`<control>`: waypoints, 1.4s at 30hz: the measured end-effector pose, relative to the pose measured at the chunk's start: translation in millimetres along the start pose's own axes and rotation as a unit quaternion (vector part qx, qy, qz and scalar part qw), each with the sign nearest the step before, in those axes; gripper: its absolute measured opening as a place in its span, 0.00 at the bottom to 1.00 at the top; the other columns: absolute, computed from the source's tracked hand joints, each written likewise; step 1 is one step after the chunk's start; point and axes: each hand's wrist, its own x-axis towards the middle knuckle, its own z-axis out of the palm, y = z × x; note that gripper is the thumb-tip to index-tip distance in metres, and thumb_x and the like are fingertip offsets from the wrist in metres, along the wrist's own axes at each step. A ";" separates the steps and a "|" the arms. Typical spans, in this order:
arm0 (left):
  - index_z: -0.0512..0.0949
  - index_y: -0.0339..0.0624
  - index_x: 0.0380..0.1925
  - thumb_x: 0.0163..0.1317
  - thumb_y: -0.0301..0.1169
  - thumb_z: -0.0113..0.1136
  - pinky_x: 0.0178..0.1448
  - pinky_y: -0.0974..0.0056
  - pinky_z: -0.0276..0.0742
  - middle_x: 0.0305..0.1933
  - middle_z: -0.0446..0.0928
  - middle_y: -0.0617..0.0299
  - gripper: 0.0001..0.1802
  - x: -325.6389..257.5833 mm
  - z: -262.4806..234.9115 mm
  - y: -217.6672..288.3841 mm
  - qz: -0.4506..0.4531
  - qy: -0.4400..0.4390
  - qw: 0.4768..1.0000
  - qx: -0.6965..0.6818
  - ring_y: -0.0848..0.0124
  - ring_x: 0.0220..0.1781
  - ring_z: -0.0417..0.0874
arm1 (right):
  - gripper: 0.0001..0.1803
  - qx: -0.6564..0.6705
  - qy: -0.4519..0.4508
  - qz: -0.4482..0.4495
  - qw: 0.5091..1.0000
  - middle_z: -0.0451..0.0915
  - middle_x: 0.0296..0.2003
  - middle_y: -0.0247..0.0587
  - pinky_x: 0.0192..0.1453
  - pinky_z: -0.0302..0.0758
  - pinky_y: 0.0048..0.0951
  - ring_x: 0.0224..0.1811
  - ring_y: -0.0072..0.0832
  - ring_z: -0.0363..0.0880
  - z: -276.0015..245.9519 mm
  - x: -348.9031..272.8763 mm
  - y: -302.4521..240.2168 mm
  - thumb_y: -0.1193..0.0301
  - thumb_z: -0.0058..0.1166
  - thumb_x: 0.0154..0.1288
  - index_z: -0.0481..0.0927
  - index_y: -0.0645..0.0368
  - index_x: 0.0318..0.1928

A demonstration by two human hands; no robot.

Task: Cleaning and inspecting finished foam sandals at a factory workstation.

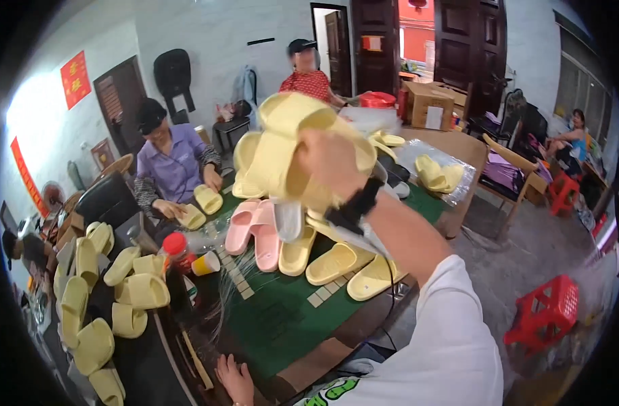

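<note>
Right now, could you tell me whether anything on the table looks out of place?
The pink pair of slippers stands out: it lies on the green table among slippers that are otherwise all pale yellow, just below the yellow slippers raised in the right hand. Nothing looks spilled or damaged.

Pale yellow foam slippers: several bunched together, raised above the green table, soles and straps facing mixed directions, straps bent. Soft, thick-soled, open-toed. Held well clear of the pairs lying below.
</note>
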 end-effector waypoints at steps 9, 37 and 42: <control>0.75 0.35 0.51 0.53 0.27 0.65 0.67 0.48 0.64 0.59 0.70 0.43 0.24 -14.1 0.6 -12.1 -0.052 0.000 0.992 -0.118 0.45 0.64 0.67 | 0.15 0.001 -0.161 0.061 0.985 0.83 0.35 0.52 0.43 0.77 0.49 0.39 0.52 0.81 47.0 -49.4 -7.8 0.61 0.56 0.61 0.79 0.56 0.44; 0.76 0.38 0.49 0.54 0.39 0.66 0.57 0.50 0.72 0.51 0.76 0.48 0.25 22.5 -242.6 -189.3 -0.306 0.257 0.891 0.218 0.51 0.54 0.76 | 0.12 0.134 -0.431 0.019 0.892 0.79 0.19 0.44 0.28 0.74 0.45 0.24 0.47 0.80 72.6 -336.4 -76.3 0.62 0.61 0.58 0.76 0.55 0.28; 0.75 0.39 0.53 0.48 0.50 0.70 0.55 0.48 0.74 0.49 0.78 0.42 0.37 27.5 -243.8 -196.7 -0.422 0.048 0.885 0.188 0.49 0.53 0.79 | 0.12 0.115 -0.405 0.050 0.906 0.79 0.19 0.44 0.29 0.75 0.46 0.24 0.46 0.81 70.4 -335.7 -70.3 0.60 0.60 0.58 0.77 0.54 0.28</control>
